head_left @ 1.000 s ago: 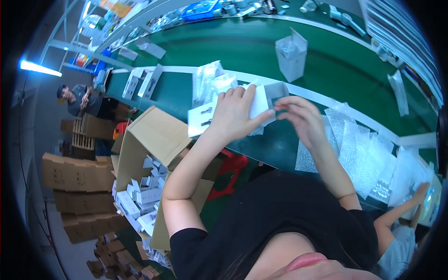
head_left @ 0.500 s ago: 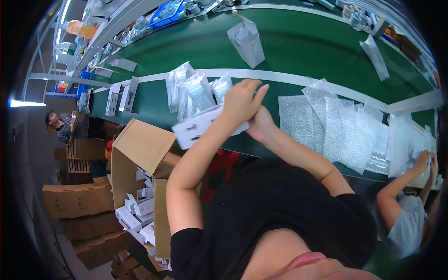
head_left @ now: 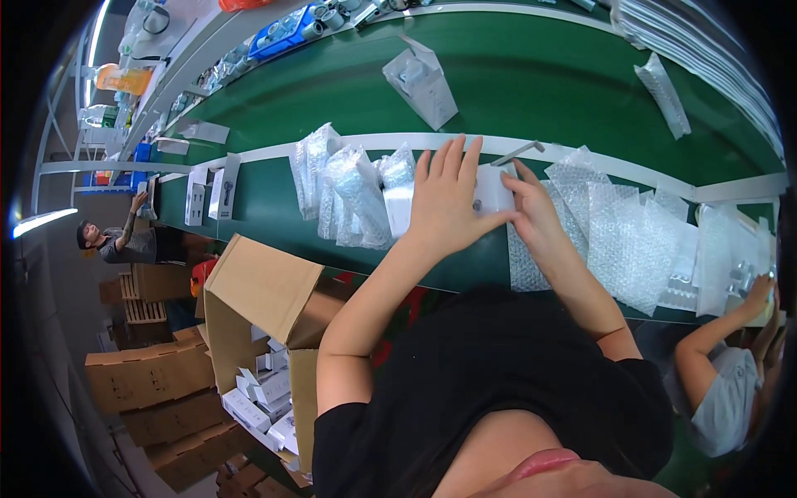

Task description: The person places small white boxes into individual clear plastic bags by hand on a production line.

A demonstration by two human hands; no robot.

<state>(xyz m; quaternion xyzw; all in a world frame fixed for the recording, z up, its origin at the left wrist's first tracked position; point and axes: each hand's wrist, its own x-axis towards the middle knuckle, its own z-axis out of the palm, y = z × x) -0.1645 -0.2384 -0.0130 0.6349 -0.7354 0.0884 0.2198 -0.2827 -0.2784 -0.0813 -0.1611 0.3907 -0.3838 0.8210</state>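
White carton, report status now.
Left hand spread across white carton; right hand at its right end. End flap raised. Bubble-wrapped packets beside left end.

A: Clr on held box [head_left: 493, 184]?
B: White. Dk green on desk [head_left: 465, 259].
A: And on wrap sheets [head_left: 631, 241]?
B: Whitish, w/ bubble pattern. Brn on open carton [head_left: 261, 282], blue on parts bin [head_left: 285, 41], blk on T-shirt [head_left: 498, 365].

Grey wall [head_left: 62, 270]; lit tube light [head_left: 45, 222]; green worktop [head_left: 540, 79], white-edged.
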